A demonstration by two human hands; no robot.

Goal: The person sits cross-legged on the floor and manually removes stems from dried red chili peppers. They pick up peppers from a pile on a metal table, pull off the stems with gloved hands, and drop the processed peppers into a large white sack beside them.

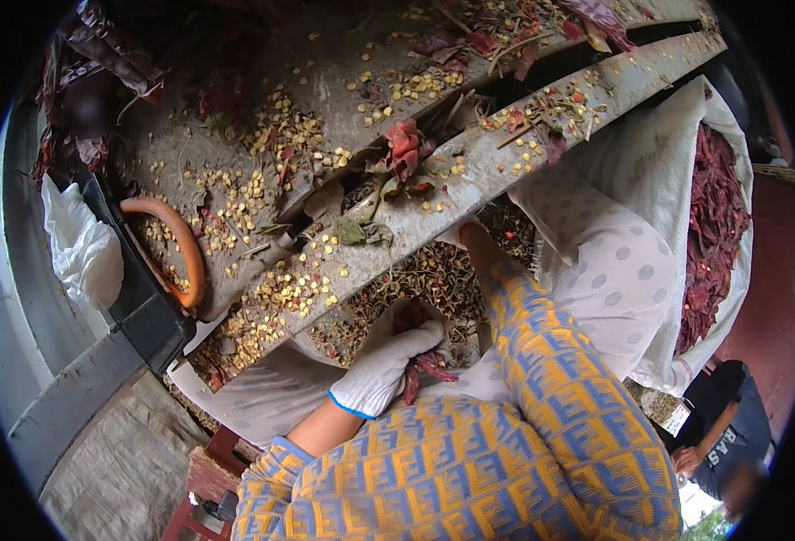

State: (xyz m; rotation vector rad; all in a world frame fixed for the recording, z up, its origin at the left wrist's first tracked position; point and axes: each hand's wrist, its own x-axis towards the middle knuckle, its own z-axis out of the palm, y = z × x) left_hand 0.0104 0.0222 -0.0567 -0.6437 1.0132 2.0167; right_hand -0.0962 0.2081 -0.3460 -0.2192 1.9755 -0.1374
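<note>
My left hand, in a white knit glove with a blue cuff edge, is closed around dried red chili peppers just above my lap. My right arm reaches forward under the metal rail's near edge. Only a small gloved part of my right hand shows there; its fingers are hidden. Beneath both hands lies a heap of dried chili stems and caps. Pale yellow chili seeds and bits of red skin are scattered over the metal rail and the worktop behind it.
An orange curved handle stands at the worktop's left, beside a crumpled white plastic bag. Dark red dried chilies lie at the upper left. An open white woven sack of red chilies stands at right. Another person is at the lower right.
</note>
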